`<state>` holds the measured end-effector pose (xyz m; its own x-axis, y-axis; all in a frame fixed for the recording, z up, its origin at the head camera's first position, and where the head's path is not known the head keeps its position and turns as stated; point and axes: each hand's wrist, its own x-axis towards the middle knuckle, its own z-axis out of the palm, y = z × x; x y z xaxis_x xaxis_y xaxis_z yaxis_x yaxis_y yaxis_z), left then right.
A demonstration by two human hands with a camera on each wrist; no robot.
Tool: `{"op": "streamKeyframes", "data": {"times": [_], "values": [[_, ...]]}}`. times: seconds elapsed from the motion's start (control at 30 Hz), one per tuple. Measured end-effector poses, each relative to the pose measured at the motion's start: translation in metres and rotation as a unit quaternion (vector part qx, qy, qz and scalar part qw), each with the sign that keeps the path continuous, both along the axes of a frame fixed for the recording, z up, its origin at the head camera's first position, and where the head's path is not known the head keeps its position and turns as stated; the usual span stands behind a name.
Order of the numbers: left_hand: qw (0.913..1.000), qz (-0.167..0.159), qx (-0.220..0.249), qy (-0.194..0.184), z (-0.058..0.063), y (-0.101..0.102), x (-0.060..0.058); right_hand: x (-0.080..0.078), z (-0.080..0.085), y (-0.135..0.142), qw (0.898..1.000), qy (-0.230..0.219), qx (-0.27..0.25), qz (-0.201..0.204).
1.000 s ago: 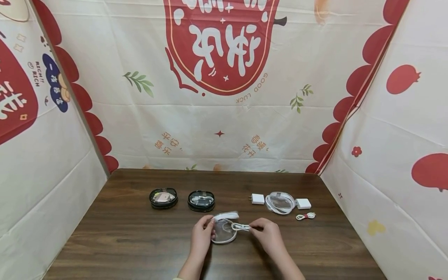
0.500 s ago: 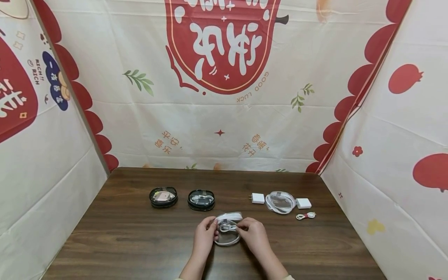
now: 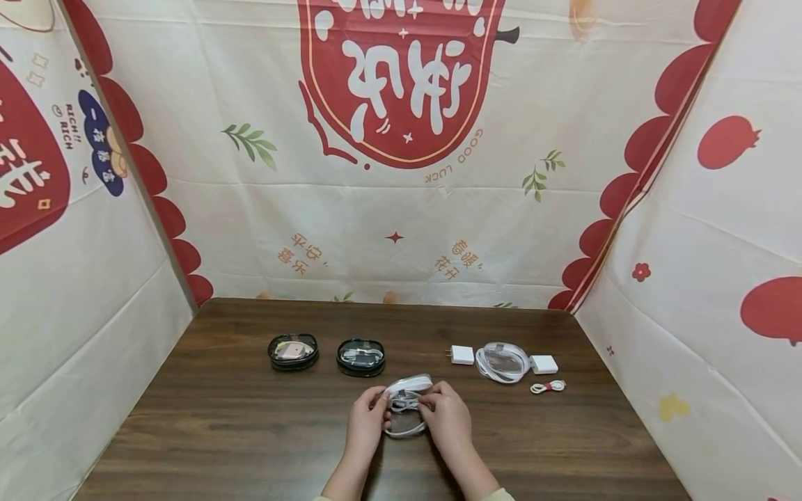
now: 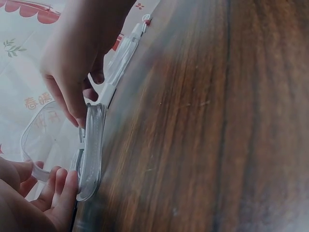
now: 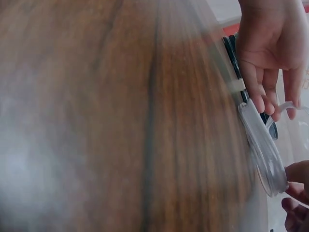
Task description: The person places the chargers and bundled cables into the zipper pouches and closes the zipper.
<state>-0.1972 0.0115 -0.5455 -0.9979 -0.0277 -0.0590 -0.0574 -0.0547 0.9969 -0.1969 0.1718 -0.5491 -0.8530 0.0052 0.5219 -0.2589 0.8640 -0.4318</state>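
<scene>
Over the near middle of the table, my left hand (image 3: 365, 419) grips the left side of a small clear zip pouch (image 3: 407, 385) with white edging, its lid raised. A bundled white charging cable (image 3: 403, 402) lies within the pouch's opening, and the fingertips of my right hand (image 3: 448, 419) pinch its right end. In the left wrist view, the right hand (image 4: 77, 63) reaches down into the pouch (image 4: 92, 154) from above, while the left hand (image 4: 43, 198) holds both the lid's rim and the pouch's side. Fingers partly hide the cable.
Two black-edged clear pouches (image 3: 293, 352) (image 3: 360, 358) with items inside stand at the back left. At the back right lie a white plug adapter (image 3: 462, 355), another clear pouch (image 3: 502, 362), a second white adapter (image 3: 543, 364) and a cable with a red tie (image 3: 548, 387).
My right hand has moved left, bringing the bundled cable from beside the pouch into its opening. The left hand has kept its grip on the pouch, shifting slightly right.
</scene>
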Motion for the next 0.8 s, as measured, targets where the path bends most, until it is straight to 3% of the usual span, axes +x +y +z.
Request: {"op": "streamKeyframes", "data": {"times": [0.23, 0.43, 0.6, 0.8], "values": [[1.0000, 0.005, 0.001, 0.001, 0.000, 0.000, 0.000, 0.001, -0.001, -0.001, 1.000, -0.019, -0.001, -0.020], [0.9999, 0.010, -0.001, -0.004, -0.001, 0.001, -0.002, -0.001, 0.002, 0.003, 0.999, -0.042, -0.026, -0.009], [0.9999, 0.010, 0.006, 0.004, 0.000, -0.001, -0.003, -0.004, 0.003, 0.015, 0.998, -0.030, -0.054, -0.006], [0.9998, 0.020, 0.007, 0.002, 0.002, -0.007, -0.004, -0.009, 0.004, 0.039, 0.999, -0.009, -0.047, -0.014]]}}
